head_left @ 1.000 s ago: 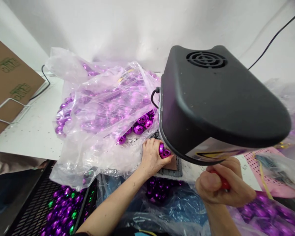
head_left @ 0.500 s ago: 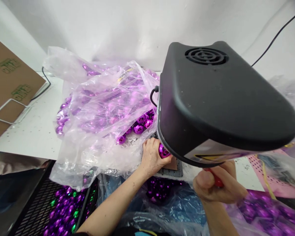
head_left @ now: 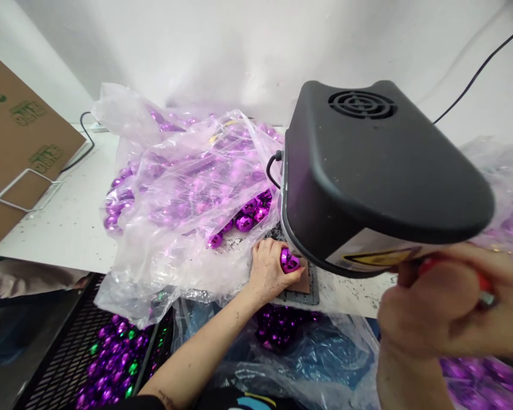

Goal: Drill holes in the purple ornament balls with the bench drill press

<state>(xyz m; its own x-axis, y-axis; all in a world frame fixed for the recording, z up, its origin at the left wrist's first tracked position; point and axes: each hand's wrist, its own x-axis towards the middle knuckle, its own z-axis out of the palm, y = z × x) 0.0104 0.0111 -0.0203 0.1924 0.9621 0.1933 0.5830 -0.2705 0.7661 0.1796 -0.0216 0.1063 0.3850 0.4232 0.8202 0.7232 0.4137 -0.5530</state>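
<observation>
Under the front left edge of a black machine housing, my left hand is closed round a shiny purple ball. The ball is over a brown pad lying on a dark grey base plate. My right hand, slightly blurred, is wrapped round a red handle at the machine's front right. Fingers cover most of that handle. The housing hides whatever is above the ball.
A clear plastic bag of purple balls lies left of the machine. Below are a black crate with purple and green balls and a clear bag. A cardboard box stands far left.
My right hand has swung right and toward me with the red handle. My left hand keeps its grip on the purple ball. The whole view has shifted slightly.
</observation>
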